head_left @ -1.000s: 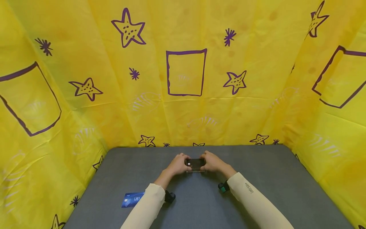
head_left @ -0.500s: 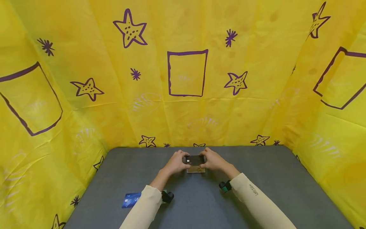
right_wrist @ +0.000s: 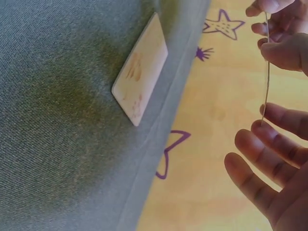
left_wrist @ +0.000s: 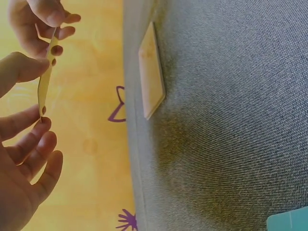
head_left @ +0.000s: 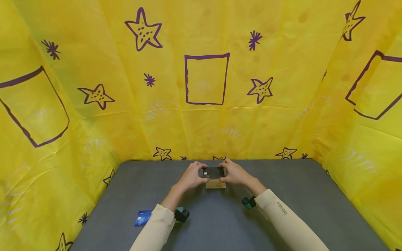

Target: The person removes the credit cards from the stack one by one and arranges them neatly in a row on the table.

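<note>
My left hand (head_left: 191, 176) and right hand (head_left: 236, 173) pinch opposite ends of a thin black VIP card (head_left: 213, 172), thumbs on the near side. The card is raised above the table, seen nearly edge-on in the left wrist view, where its lit face (left_wrist: 44, 86) looks golden. Below it on the grey table lies a flat, pale wood-coloured rectangle (head_left: 215, 184) with brown marks on top, apart from both hands. The right wrist view shows this pale rectangle (right_wrist: 140, 72) with rounded corners.
A blue VIP card (head_left: 142, 218) lies on the table at the left, partly hidden by my left sleeve (head_left: 155, 226). A teal piece (left_wrist: 291, 220) shows at the left wrist view's lower corner. Yellow cloth (head_left: 204, 132) with purple drawings surrounds the table's back and sides.
Both hands have lifted the black card up and away from the pale rectangle, which now shows more fully beneath it. The grip is unchanged, and the blue card stays put.
</note>
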Tool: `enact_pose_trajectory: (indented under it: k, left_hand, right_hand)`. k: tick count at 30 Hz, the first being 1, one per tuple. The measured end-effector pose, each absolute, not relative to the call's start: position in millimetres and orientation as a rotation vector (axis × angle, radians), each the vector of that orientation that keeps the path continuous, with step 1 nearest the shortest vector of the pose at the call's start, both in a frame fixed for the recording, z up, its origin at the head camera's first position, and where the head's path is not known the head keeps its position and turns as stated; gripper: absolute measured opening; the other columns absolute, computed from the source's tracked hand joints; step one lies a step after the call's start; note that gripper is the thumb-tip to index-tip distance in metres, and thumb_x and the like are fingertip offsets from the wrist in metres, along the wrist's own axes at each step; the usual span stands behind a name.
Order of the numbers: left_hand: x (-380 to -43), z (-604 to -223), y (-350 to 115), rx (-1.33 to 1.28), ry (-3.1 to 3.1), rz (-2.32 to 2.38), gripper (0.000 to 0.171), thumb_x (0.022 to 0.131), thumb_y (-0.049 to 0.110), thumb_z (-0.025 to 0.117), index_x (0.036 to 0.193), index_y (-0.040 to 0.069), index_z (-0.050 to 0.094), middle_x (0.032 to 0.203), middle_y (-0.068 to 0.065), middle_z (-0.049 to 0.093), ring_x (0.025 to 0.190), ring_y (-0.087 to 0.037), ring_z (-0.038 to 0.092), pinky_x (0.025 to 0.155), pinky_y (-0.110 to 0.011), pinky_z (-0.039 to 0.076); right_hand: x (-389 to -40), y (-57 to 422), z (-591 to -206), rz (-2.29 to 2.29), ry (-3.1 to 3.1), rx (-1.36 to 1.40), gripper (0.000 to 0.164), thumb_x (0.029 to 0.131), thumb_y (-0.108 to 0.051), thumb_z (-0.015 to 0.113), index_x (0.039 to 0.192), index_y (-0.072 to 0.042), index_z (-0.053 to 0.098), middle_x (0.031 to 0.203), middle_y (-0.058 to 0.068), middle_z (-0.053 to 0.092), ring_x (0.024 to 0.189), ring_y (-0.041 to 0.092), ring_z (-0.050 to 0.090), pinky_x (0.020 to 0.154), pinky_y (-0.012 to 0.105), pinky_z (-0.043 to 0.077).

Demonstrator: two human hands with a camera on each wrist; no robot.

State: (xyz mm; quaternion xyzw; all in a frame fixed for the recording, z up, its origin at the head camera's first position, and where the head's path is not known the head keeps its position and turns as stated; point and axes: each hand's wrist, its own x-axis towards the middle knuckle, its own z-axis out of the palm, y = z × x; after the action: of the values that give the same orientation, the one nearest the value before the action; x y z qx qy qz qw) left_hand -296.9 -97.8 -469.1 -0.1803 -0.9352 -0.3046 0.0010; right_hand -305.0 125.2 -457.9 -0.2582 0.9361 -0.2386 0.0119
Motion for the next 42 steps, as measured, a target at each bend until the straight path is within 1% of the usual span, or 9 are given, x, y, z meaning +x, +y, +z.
enact_pose_trajectory:
  k: [6,12,20,29,35,40,42]
  left_hand:
    - [-290.4,-463.6,-101.6,-0.579,-2.911,-0.944,0.052,0.079,0.031,0.078,0.125,0.013,0.062,0.118,-0.008,0.056,0.105,-0.025,0.053,0.083,-0.042,0.049]
    - [-282.1,-455.1,-105.7,-0.588,-2.905,-0.945,0.052,0.08,0.031,0.078,0.125,0.013,0.062,0.118,-0.009,0.057,0.105,-0.025,0.051,0.084,-0.043,0.048]
    - [-269.1,-444.5,-110.1,-0.563,-2.902,-0.957,0.052,0.08,0.031,0.078,0.126,0.013,0.062,0.118,-0.007,0.056,0.106,-0.024,0.051,0.087,-0.044,0.048]
    - [-257.6,-439.0,-117.5,-0.595,-2.852,-0.936,0.05,0.078,0.029,0.08,0.122,0.012,0.064,0.115,-0.006,0.058,0.103,-0.023,0.051,0.088,-0.044,0.046]
    - [-247.3,-433.5,-121.8,-0.603,-2.853,-0.945,0.051,0.078,0.031,0.08,0.122,0.012,0.064,0.112,-0.006,0.058,0.101,-0.022,0.051,0.085,-0.042,0.046]
    - [-239.2,-432.2,-125.2,-0.605,-2.866,-0.936,0.051,0.078,0.033,0.08,0.122,0.012,0.064,0.111,-0.005,0.058,0.101,-0.021,0.05,0.083,-0.041,0.046]
    - [-236.0,-431.8,-126.6,-0.601,-2.87,-0.937,0.051,0.078,0.033,0.08,0.122,0.012,0.064,0.111,-0.005,0.058,0.101,-0.021,0.05,0.083,-0.041,0.047]
  right_hand:
    - [-299.6,124.5,-450.0,-0.732,2.924,-0.866,0.051,0.081,-0.027,0.077,0.124,-0.006,0.061,0.11,0.006,0.054,0.085,0.018,0.054,0.07,0.034,0.048]
    - [-294.3,123.2,-442.1,-0.727,2.923,-0.936,0.051,0.081,-0.027,0.077,0.125,-0.006,0.061,0.114,0.008,0.054,0.092,0.026,0.06,0.073,0.034,0.049]
    - [-286.2,121.3,-435.6,-0.781,2.919,-0.946,0.052,0.08,-0.028,0.078,0.124,-0.007,0.061,0.113,0.006,0.054,0.095,0.026,0.061,0.072,0.031,0.049]
    - [-277.3,118.4,-434.4,-0.862,2.902,-0.96,0.051,0.08,-0.029,0.078,0.123,-0.008,0.062,0.112,0.002,0.054,0.095,0.02,0.061,0.077,0.033,0.05]
    - [-271.4,117.6,-433.6,-0.872,2.906,-1.037,0.049,0.08,-0.028,0.078,0.121,-0.008,0.063,0.112,0.003,0.054,0.088,0.022,0.058,0.073,0.027,0.046]
    - [-265.1,116.0,-431.7,-0.866,2.911,-1.091,0.047,0.078,-0.028,0.079,0.119,-0.009,0.064,0.109,0.001,0.054,0.084,0.012,0.053,0.071,0.022,0.045]
    - [-262.7,114.9,-431.4,-0.871,2.905,-1.104,0.047,0.078,-0.028,0.079,0.118,-0.009,0.064,0.109,0.001,0.054,0.083,0.01,0.052,0.07,0.021,0.045]
